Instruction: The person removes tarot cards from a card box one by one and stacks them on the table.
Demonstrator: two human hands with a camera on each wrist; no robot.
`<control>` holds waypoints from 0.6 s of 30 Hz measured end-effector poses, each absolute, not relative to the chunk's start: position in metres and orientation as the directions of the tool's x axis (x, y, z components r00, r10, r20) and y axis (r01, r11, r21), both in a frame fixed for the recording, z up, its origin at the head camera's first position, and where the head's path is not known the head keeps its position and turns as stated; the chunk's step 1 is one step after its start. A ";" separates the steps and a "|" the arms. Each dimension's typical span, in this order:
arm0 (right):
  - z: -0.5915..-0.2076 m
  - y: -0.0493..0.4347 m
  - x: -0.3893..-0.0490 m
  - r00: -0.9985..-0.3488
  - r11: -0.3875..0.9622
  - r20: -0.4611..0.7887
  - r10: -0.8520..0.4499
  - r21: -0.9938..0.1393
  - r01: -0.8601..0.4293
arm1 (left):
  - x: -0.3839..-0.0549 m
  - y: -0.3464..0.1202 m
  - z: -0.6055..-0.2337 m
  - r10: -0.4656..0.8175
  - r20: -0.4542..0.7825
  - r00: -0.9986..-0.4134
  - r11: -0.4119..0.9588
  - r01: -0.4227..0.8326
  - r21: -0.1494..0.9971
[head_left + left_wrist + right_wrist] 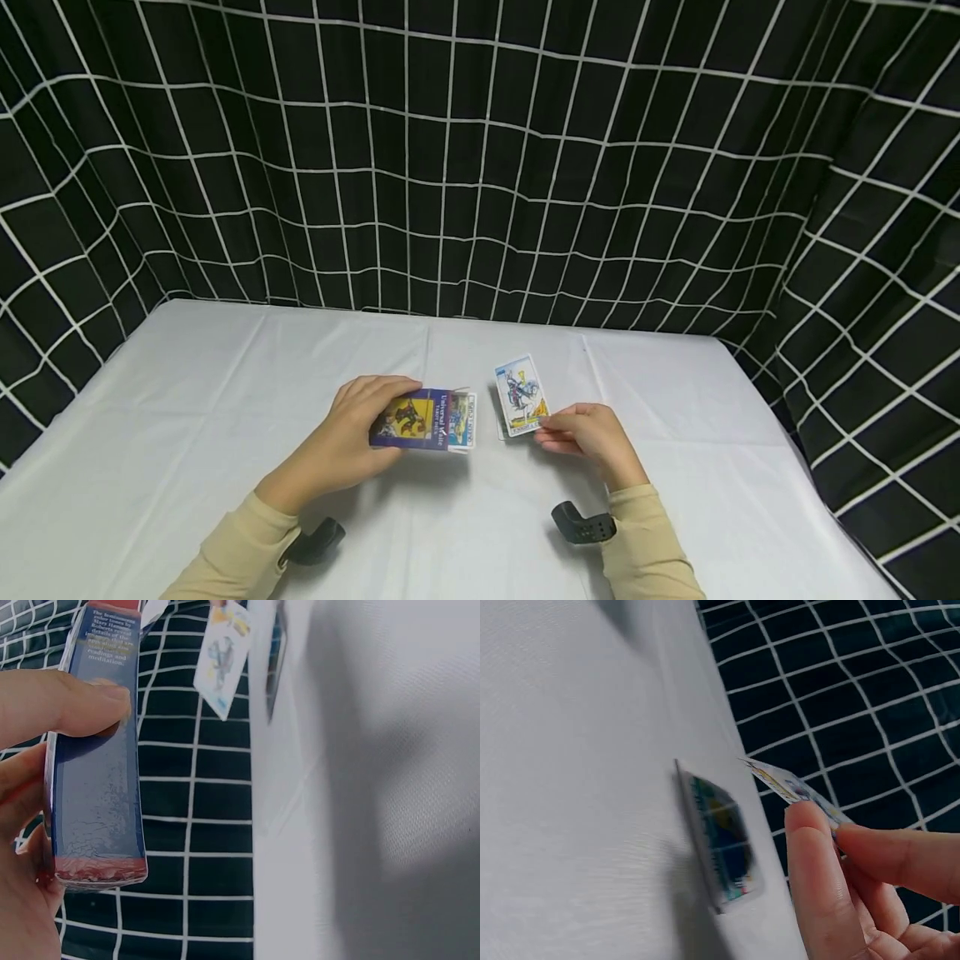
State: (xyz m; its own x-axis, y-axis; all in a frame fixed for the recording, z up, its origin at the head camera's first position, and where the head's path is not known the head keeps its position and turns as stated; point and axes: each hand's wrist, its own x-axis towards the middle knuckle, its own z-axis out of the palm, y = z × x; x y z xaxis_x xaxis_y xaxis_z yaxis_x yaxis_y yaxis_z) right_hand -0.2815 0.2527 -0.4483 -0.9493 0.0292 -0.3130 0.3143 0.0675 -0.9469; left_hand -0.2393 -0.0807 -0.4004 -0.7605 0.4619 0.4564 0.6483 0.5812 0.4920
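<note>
My left hand (348, 433) grips a purple-blue tarot card box (408, 421), its thumb across the narrow printed side (97, 795) in the left wrist view. Picture cards (462, 421) stick partly out of the box's right end. Between thumb and fingers, my right hand (588, 433) pinches one tarot card (521, 393) by its lower right corner, tilted above the table. Under that card, another card or thin stack (724, 840) lies on the cloth, mostly hidden in the head view. How many cards it holds I cannot tell.
A white cloth covers the table (217, 400). Black curtains with a white grid (465, 167) stand behind it and along both sides. Dark wrist devices sit at the left cuff (315, 542) and the right cuff (583, 525).
</note>
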 end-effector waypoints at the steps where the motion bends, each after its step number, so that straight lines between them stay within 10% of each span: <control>1: -0.446 0.250 -0.279 -0.950 0.068 -0.311 0.033 -0.948 0.312 | -0.239 -0.081 -0.400 0.462 0.455 -0.761 0.581 0.647 0.494; 18: -0.441 0.230 -0.269 -0.937 0.036 -0.332 0.104 -0.941 0.337 | -0.239 -0.080 -0.402 0.460 0.454 -0.763 0.582 0.645 0.496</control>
State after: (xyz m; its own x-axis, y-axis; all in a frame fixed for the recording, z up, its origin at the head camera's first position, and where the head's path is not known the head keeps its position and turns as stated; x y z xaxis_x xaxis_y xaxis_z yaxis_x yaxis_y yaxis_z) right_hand -0.2692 0.2296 -0.4406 -0.9374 0.1043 -0.3323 0.3375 0.0357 -0.9407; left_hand -0.2386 -0.0802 -0.4023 -0.7633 0.4600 0.4536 0.6451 0.5816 0.4955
